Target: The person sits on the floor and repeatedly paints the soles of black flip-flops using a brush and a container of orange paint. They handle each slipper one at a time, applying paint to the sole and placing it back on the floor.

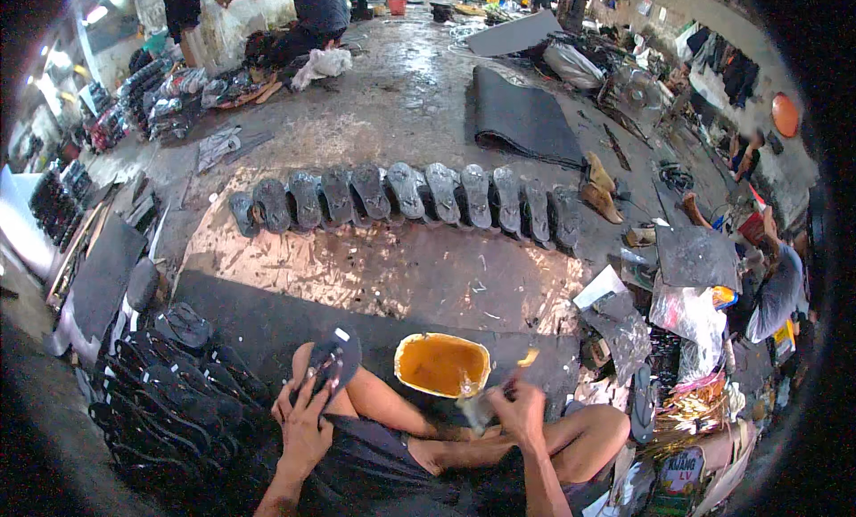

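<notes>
My left hand is closed around a dark sandal, its fingers spread across it above my left knee. In my right hand is what looks like a brush, its greyish end blurred and pointing toward my lap. Just left of that hand stands a pale-rimmed tub of amber liquid, probably glue, in front of my crossed legs. Many dark sandals lie heaped beside my left side. Ahead, a row of dark soles or sandals stretches from left to right across the floor.
A folded dark sheet lies beyond the row, with brown shoe lasts near its right end. Plastic bags and scraps crowd the right. Another person sits at far right; one more person bends over at the back left.
</notes>
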Tool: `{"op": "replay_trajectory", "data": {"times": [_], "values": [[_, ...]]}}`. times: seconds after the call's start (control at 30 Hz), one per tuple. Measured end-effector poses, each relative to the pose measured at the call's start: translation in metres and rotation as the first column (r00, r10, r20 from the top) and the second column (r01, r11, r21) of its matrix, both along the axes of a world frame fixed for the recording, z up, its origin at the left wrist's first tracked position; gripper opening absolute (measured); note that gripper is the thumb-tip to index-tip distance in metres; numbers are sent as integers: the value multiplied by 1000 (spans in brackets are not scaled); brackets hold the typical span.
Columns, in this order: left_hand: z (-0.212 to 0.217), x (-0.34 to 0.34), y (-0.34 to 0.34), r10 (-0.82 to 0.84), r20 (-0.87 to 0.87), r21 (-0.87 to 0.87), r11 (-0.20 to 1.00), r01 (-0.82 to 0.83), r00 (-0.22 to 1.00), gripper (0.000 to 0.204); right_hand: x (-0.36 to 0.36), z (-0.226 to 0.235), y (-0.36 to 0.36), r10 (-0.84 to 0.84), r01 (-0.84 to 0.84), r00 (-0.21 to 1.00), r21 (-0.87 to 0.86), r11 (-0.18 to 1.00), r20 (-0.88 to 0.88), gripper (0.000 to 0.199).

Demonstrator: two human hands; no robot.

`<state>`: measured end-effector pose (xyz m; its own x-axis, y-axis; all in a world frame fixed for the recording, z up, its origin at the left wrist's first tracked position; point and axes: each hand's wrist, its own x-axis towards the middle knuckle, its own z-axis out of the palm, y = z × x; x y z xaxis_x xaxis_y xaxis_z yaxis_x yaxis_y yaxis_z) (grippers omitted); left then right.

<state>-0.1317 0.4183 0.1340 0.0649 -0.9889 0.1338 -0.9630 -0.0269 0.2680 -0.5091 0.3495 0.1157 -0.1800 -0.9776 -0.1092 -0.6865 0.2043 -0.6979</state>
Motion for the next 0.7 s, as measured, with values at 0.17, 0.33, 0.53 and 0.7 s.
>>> {"op": "replay_trajectory", "data": {"times": [0.17, 0.33, 0.53, 0.7], "values": [[-18, 23, -14, -64, -279, -185, 983, 11, 958, 49, -26, -30, -23, -261, 361, 438, 97, 927, 861, 31], [3, -48, -43, 89, -935, 53, 992, 113, -344, 43, -12, 67, -64, -173, 499, 674, -270, 824, 718, 26], [6, -116, -40, 435, -607, 241, 898, 368, -665, 50, 75, 92, -51, 436, -300, 900, -765, 570, -28, 34], [-77, -90, -22, 8, -994, -1, 997, 78, -109, 56, 74, 76, -39, 313, -197, 950, -808, 555, -17, 22]]}}
